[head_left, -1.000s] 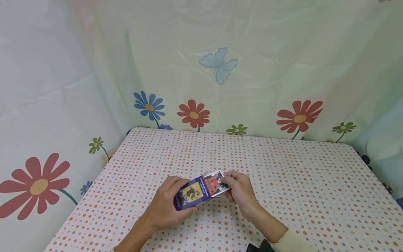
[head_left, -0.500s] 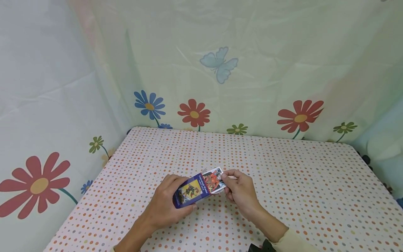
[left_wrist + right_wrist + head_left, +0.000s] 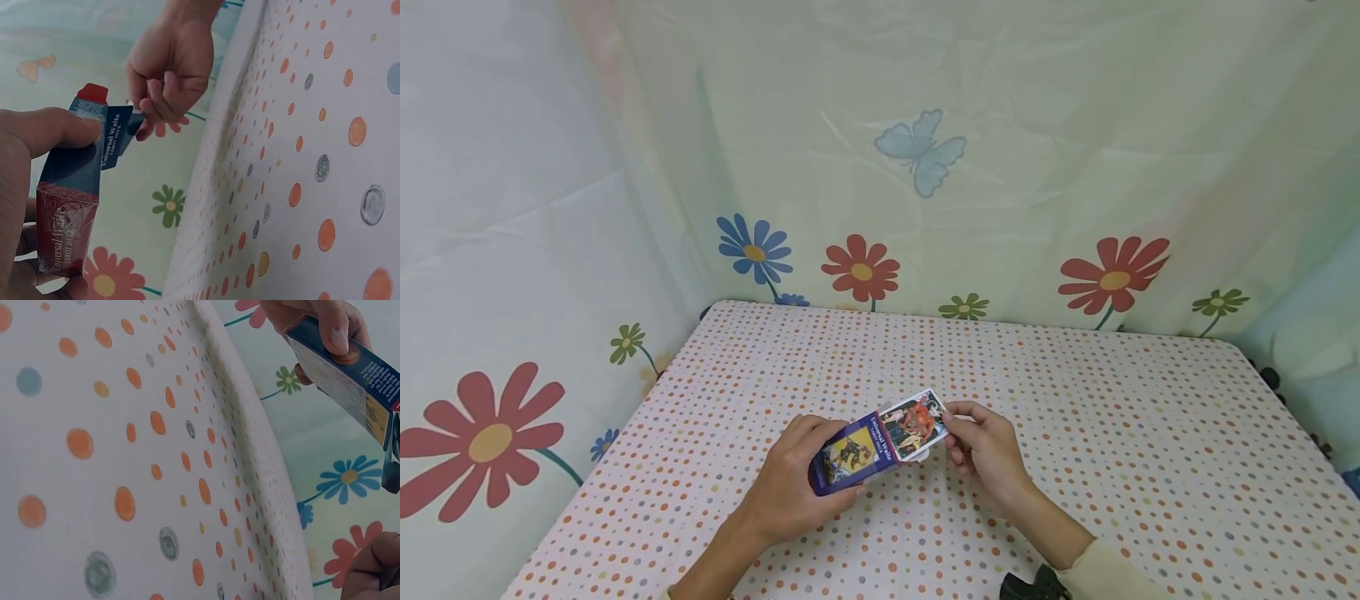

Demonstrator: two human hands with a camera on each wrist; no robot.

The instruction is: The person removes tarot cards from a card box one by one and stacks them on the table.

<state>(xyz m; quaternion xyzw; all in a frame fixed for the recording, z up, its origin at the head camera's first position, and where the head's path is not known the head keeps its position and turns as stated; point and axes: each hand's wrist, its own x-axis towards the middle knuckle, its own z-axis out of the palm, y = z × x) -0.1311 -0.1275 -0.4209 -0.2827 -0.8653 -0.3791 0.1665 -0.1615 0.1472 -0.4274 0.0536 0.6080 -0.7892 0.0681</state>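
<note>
Head view: two bare hands meet low in the middle, over a dotted surface (image 3: 1090, 433), with a flowered curtain (image 3: 1015, 167) behind.
Box: a dark blue and purple tarot box (image 3: 852, 454), its front carrying a yellow picture and the words "Universal Waite"; it is held up off the surface, tilted, with its mouth toward the right hand.
Left hand: this hand (image 3: 793, 487) is curled around the box, thumb along the near edge and fingers on the far edge, so it is closed as far as the box lets it.
Card: one picture card (image 3: 915, 425), white-bordered with a red and dark design, sticks out of the mouth of the box, its inner end inside.
Right hand: this hand (image 3: 992, 454) pinches the outer edge of the card between thumb and forefinger, the other fingers bent below.
Left wrist view: the red bottom end of the box faces the camera, and a red tab (image 3: 92, 93) stands up at the far end, beyond the thumb.
Right wrist view: the left thumb presses on a side of the box; only part of the right hand shows in the lower corner.
Sleeve: a pale cuff (image 3: 1108, 575) covers the right forearm, with a black object (image 3: 1036, 585) beside it, too cropped to identify.
</note>
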